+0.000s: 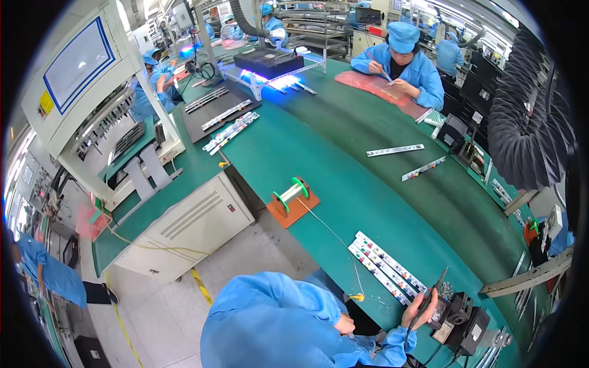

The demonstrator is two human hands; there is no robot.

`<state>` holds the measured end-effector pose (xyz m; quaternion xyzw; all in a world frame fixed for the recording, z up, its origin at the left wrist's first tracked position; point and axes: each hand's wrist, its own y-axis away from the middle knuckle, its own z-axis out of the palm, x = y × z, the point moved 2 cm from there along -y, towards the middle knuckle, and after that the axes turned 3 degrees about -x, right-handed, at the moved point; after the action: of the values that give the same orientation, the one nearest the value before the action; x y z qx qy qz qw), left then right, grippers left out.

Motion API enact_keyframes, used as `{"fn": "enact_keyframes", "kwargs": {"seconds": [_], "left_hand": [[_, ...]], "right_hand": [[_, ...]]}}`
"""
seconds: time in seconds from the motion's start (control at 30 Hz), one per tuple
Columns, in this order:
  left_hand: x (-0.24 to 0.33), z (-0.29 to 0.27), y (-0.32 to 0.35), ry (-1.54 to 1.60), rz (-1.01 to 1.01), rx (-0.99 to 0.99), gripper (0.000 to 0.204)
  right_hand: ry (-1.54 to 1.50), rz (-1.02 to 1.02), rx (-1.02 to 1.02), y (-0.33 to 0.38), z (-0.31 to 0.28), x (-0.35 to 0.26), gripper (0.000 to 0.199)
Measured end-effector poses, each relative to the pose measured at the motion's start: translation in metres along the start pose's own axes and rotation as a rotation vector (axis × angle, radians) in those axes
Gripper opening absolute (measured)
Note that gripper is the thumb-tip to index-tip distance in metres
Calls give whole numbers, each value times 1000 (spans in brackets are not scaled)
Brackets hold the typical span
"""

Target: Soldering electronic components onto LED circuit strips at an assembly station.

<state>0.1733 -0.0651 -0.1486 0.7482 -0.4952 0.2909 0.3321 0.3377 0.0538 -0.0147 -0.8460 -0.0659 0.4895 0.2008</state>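
Note:
My right hand (421, 310) is closed around a soldering iron (439, 281) whose dark tip points up, beside the black soldering station (461, 326). Low and close to my body, my left hand (345, 324) has its fingers curled in; whatever may be in them is hidden. Just beyond my hands, several narrow circuit board strips (385, 265) with small coloured parts lie side by side on the green table (334, 202). From a solder wire spool (291, 194) with green flanges, a thin wire runs across the table to a yellow piece (357, 297) near my left hand.
Two more board strips (396, 150) lie farther off on the green surface. A co-worker (402, 64) sits across at a red mat (374, 86). A black ribbed hose (531, 116) hangs at the right. A white cabinet (190, 221) stands left, beside the table's edge.

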Motion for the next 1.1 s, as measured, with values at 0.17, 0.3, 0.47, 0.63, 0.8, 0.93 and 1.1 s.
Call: {"fn": "enact_keyframes", "kwargs": {"seconds": [0.17, 0.3, 0.47, 0.63, 0.8, 0.93, 1.1], "left_hand": [[6, 10, -10, -125, -83, 61, 19], [8, 7, -12, -200, 36, 56, 21], [13, 7, 2, -209, 272, 188, 18], [32, -19, 21, -195, -82, -28, 21], [59, -59, 86, -49, -176, 92, 21], [48, -36, 121, 77, -157, 248, 18], [27, 12, 142, 384, -413, 240, 15]], "right_hand": [[-52, -14, 31, -1, 3, 0, 44], [-27, -30, 52, 0, -2, -2, 44], [-8, -34, 63, 1, 0, -9, 42], [-43, -98, 47, -1, 2, -9, 39], [-37, -109, 57, -2, -3, -18, 39], [-29, -194, 79, -7, -1, -28, 38], [-41, -209, 56, -10, -1, -32, 39]]}}
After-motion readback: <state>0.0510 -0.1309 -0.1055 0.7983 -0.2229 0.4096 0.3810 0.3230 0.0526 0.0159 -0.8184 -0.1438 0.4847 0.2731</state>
